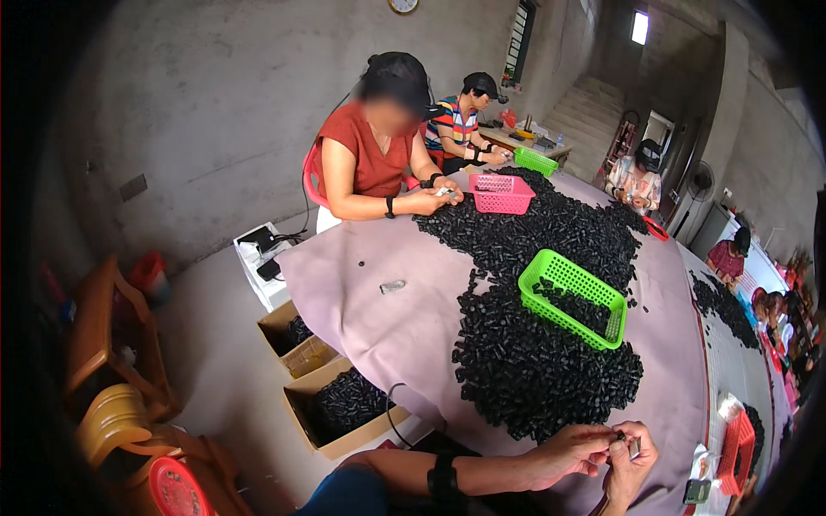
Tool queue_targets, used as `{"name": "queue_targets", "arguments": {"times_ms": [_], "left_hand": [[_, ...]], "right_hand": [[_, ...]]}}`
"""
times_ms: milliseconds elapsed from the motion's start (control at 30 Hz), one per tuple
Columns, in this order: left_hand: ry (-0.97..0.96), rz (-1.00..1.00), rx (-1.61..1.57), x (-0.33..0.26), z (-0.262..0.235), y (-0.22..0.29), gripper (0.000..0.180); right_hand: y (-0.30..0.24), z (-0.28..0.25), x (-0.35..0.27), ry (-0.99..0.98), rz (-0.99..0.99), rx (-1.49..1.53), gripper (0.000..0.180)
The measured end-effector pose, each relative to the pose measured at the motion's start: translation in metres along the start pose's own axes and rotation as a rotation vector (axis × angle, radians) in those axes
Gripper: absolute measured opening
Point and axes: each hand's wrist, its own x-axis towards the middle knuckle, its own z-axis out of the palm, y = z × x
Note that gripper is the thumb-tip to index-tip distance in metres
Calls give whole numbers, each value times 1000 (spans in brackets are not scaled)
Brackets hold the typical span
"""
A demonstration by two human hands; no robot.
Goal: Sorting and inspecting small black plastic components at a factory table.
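My left hand (564, 456), a black band on its wrist, reaches in from the lower edge with its thumb and fingers pinched at a small black part (620, 436). Close against it, my right hand (632, 464) is closed around a small flat pale piece (635, 449); what that is cannot be made out. The fingertips of both hands meet at the black part. Just beyond them spreads a large heap of small black parts (533, 387) on the pinkish cloth-covered table. A green plastic basket (564, 267) with some black parts inside rests on the heap.
A pink basket (502, 194) and another green basket (535, 162) stand farther back by seated co-workers. Cardboard boxes (303, 417) of black parts sit on the floor at left, near wooden chairs (107, 335). A red basket (736, 451) is at the right.
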Motion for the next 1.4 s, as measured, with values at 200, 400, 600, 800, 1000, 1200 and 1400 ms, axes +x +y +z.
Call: {"name": "queue_targets", "arguments": {"times_ms": [200, 400, 600, 800, 1000, 1200, 1400], "left_hand": [[22, -37, -18, 0, 1, 2, 23], [31, -47, 16, -5, 6, 7, 23], [-39, -22, 5, -6, 5, 6, 24], [25, -50, 22, -9, 11, 8, 24], [-36, -3, -7, -6, 6, 1, 24], [7, -21, -34, -6, 5, 0, 24], [19, -20, -27, -8, 7, 4, 23]], "right_hand": [[-3, 2, -1, 1, 34, 44, 33], [-4, 1, -1, -17, -11, 35, 31], [-2, 0, -1, -5, 26, 77, 30], [8, -6, -1, 1, -29, 116, 27], [1, -3, -3, -13, 60, 206, 28], [-7, 2, -2, -45, 72, 247, 22], [-11, 3, -1, -75, 90, 267, 18]]}}
